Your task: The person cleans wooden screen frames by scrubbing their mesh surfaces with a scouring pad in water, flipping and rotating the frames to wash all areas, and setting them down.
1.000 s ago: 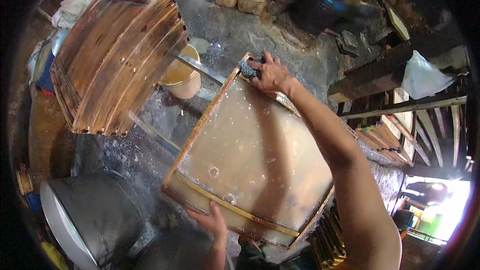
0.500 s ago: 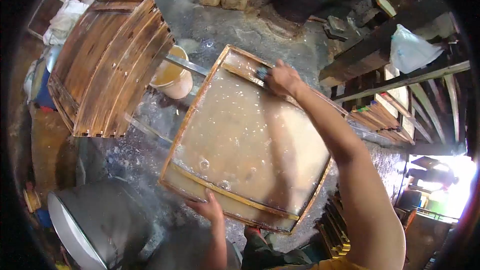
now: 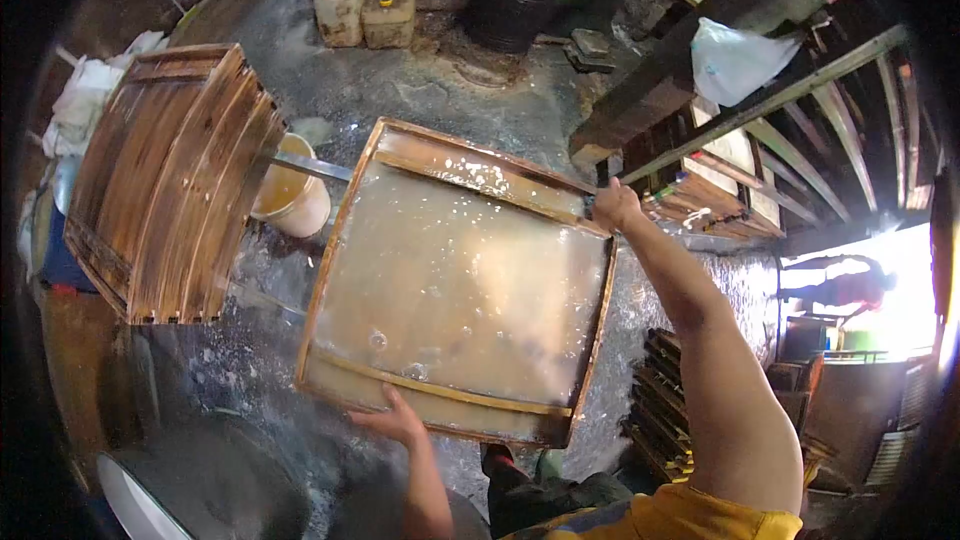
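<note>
A shallow wooden tray (image 3: 450, 270) of cloudy, pale liquid lies in front of me, with bubbles and white flecks on the surface. Wooden strips cross it near its far and near sides. My left hand (image 3: 395, 420) holds the near rim, thumb on top and fingers partly hidden beneath. My right hand (image 3: 615, 207) is closed at the far right corner of the tray. A small dark bluish thing shows at its fingers, too covered to name.
Stacked wooden trays (image 3: 180, 180) stand at the left, beside a white bucket (image 3: 300, 208) of yellowish liquid. Two jerrycans (image 3: 388, 15) and a dark barrel (image 3: 510, 0) are at the back. A large metal drum (image 3: 210, 475) sits near left; slatted wood (image 3: 660, 405) lies at right.
My right hand has moved right along the far side of the tray to its corner. My left hand stays at the near rim. The camera view has shifted.
</note>
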`<state>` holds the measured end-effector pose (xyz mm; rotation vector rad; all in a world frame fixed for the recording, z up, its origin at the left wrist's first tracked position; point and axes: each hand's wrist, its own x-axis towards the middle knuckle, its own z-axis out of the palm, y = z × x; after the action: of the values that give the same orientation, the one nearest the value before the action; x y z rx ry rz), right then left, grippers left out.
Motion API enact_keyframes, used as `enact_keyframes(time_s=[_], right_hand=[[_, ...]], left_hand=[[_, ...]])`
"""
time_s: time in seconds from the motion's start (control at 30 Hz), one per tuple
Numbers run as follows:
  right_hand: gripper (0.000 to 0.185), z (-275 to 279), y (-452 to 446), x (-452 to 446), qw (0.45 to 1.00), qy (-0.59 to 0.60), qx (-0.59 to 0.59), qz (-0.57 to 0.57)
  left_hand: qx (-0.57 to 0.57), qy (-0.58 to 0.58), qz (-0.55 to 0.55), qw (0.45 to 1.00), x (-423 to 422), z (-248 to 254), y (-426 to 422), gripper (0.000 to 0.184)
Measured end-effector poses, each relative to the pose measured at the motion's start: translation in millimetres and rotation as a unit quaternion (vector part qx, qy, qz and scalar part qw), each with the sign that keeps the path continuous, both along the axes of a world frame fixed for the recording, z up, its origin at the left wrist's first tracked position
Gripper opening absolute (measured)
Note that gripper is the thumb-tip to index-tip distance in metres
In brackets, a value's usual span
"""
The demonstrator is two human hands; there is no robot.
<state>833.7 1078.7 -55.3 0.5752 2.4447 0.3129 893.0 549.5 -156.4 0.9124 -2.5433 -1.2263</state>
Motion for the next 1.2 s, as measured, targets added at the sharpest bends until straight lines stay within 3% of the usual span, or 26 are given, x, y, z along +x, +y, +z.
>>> enact_keyframes(time_s=[0.07,0.13,0.17,0.23,0.3,0.4,0.5,0.53,0.57,0.6,0.7,0.73,0.8,0.87,0.9,0.93,0.97,1.03,1.07,1.1,1.13,1.17,1.2], right_hand=[[0.042,32.6,-28.0,-10.2,0.998,0.046,0.018,-0.045],[0.046,28.5,-42.5,9.9,0.987,0.149,0.050,-0.028],[0.048,26.0,-52.2,24.4,0.978,0.199,0.067,-0.021],[0.054,52.4,-97.3,34.5,0.960,0.221,-0.061,-0.163],[0.061,1.3,-129.3,75.4,0.953,0.280,0.023,-0.116],[0.069,-29.4,-174.7,72.9,0.899,0.328,-0.018,-0.288],[0.056,-30.7,-215.6,18.1,0.906,0.360,-0.043,-0.220],[0.056,-33.7,-232.3,6.4,0.913,0.362,-0.090,-0.164],[0.054,-68.2,-244.3,-2.9,0.907,0.414,-0.051,-0.064],[0.051,-31.7,-257.9,-13.1,0.923,0.344,-0.145,-0.093],[0.051,-27.6,-276.1,27.5,0.913,0.364,-0.143,0.112],[0.053,-26.1,-272.5,46.1,0.918,0.349,-0.157,0.105],[0.060,-21.8,-252.5,93.9,0.924,0.316,-0.190,0.098],[0.069,-3.9,-226.4,111.5,0.922,0.294,-0.230,-0.101],[0.071,-8.2,-217.8,115.4,0.944,0.275,-0.141,-0.118],[0.064,-5.2,-213.5,109.8,0.916,0.358,-0.099,-0.153],[0.058,-4.8,-203.3,96.0,0.860,0.402,-0.166,-0.266],[0.053,-33.6,-192.6,53.1,0.827,0.443,-0.107,-0.330],[0.053,-17.5,-200.5,21.9,0.817,0.431,-0.141,-0.356],[0.054,-19.8,-210.9,-4.0,0.834,0.433,-0.146,-0.309],[0.054,-25.9,-238.6,-36.0,0.773,0.512,-0.210,-0.311],[0.052,-41.8,-248.7,-61.7,0.845,0.444,-0.189,-0.230],[0.053,-47.9,-273.4,-79.6,0.839,0.460,-0.221,-0.189]], left_hand=[[-0.023,-0.008,0.001,1.000,1.6,-1.4,1.4,0.089],[-0.073,-0.014,-0.010,0.997,0.6,1.5,0.7,0.090],[-0.046,-0.015,-0.006,0.999,-0.3,3.9,0.1,0.089],[0.012,-0.018,-0.002,1.000,-3.4,10.7,2.6,0.089],[0.053,-0.019,0.013,0.998,-3.2,7.0,2.3,0.088],[0.044,-0.023,0.014,0.999,-2.4,3.2,-0.2,0.085],[0.011,0.010,-0.022,1.000,0.4,-4.1,-8.4,0.083],[0.008,0.029,-0.039,0.999,0.3,-5.4,-8.0,0.082],[0.009,0.011,-0.034,0.999,-0.6,1.2,-2.9,0.081],[0.009,-0.008,-0.030,0.999,-1.6,15.6,3.2,0.081],[0.030,-0.077,-0.015,0.996,-9.5,53.2,19.5,0.080],[0.040,-0.102,-0.005,0.994,-10.2,58.8,19.6,0.080],[0.040,-0.047,-0.013,0.998,-7.2,31.0,11.6,0.082],[0.026,-0.025,-0.021,0.999,-5.2,28.7,6.5,0.084],[0.018,-0.023,-0.022,0.999,-7.4,24.2,6.9,0.084],[0.007,-0.024,-0.023,0.999,-6.1,19.9,4.2,0.084],[-0.004,-0.025,-0.024,0.999,-4.1,15.3,1.3,0.084],[0.016,-0.006,-0.029,0.999,-7.8,38.3,14.6,0.082],[0.019,0.007,-0.030,0.999,-9.3,35.1,12.8,0.082],[0.023,0.019,-0.031,0.999,-7.6,28.8,10.3,0.082],[-0.019,0.002,-0.019,1.000,-6.8,17.9,8.4,0.082],[-0.018,0.013,-0.020,1.000,-8.1,13.2,8.2,0.081],[-0.018,0.022,-0.022,0.999,-7.8,12.3,6.9,0.080]])
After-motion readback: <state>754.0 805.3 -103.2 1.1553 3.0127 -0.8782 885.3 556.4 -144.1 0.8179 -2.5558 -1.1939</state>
